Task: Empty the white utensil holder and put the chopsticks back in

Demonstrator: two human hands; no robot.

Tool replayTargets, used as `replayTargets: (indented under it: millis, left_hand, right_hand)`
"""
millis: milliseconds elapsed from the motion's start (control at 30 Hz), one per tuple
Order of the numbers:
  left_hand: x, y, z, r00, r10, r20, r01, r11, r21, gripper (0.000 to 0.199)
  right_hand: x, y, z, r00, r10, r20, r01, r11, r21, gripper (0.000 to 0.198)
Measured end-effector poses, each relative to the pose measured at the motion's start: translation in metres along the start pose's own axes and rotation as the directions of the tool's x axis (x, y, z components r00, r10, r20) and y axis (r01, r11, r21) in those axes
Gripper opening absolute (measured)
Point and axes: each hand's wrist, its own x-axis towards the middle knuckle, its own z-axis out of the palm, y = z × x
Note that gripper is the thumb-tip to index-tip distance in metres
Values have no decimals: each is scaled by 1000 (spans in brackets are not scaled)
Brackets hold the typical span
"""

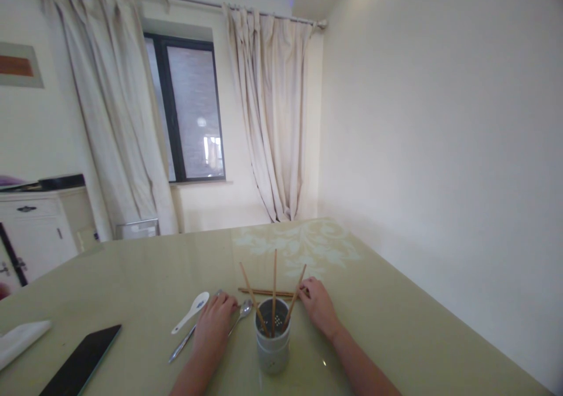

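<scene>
Where the glass-like table top (153, 278) extends toward the window (196, 108), I have a grey ceramic chopstick holder (272, 358) standing upright near the front edge of the view, between the two forearms. Its base, visible through the open mouth, is perforated. Three wooden chopsticks (275, 278) stand in it: one near vertical, one leaning left, one leaning right. Behind the holder, further wooden chopsticks (268, 292) lie crosswise on the table.

I have the right hand (319, 305) at the right end of the lying chopsticks, next to the tip of the right-leaning one. Its fingers are bent, with thumb and forefinger close together; I cannot tell whether they grip a chopstick.

I have the left hand (215, 317) palm down, left of the holder, with its fingers partly curled. I cannot tell whether they grip anything, because the back of the hand blocks the view. A metal spoon (246, 308) lies just beside its fingertips, bowl facing away from me. A metal utensil handle (181, 346) protrudes on the opposite side; its head is largely covered. Left of this hand lies a white ceramic spoon (192, 312). A black flat device (81, 361) lies farther left.
</scene>
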Motion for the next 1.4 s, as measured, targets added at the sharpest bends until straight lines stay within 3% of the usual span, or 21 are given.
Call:
replayTargets:
  millis: [300,467,767,1000,1200,1400]
  left_hand:
    - [4,-3,6,999,-14,-47,14,1000,14,35]
    - [5,-5,6,1000,17,-23,-18,999,-29,36]
    - [0,-1,-6,999,-31,4,31,992,124,40]
    - [-2,-12,1,974,-67,-217,85,994,74,47]
    - [-3,-27,-6,897,-167,-409,115,982,-150,41]
    - [2,-38,-6,841,-304,-448,186,939,-288,32]
  right_hand:
    - [4,7,4,998,31,-62,-30,1000,8,35]
    - [2,3,4,999,12,-31,-13,999,-32,20]
    - [-1,-3,-2,1000,-6,14,6,999,-53,13]
    - [0,-1,0,1000,-11,26,13,998,-60,13]
    - [1,1,2,1000,-6,19,8,998,-62,19]
    - [1,1,2,1000,2,11,-1,998,-61,17]
